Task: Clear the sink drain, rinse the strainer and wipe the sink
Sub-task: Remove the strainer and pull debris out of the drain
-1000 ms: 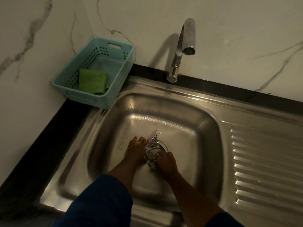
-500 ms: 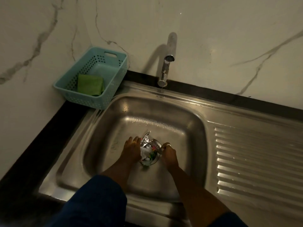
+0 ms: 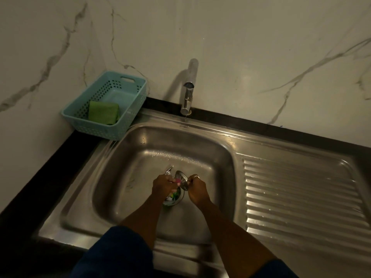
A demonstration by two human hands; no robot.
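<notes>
Strainer [image 3: 181,179]: right hand [image 3: 197,189]; foil [image 3: 168,171]: left hand [image 3: 161,184]

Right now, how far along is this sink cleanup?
Early. The right hand holds the strainer, lifted off the drain; the left hand grips scraps, with more still in the drain. Rinsing and wiping remain: the green cloth lies in the basket.

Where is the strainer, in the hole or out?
Out. The right hand holds the strainer tipped up above the drain; the left hand grips scraps.
</notes>
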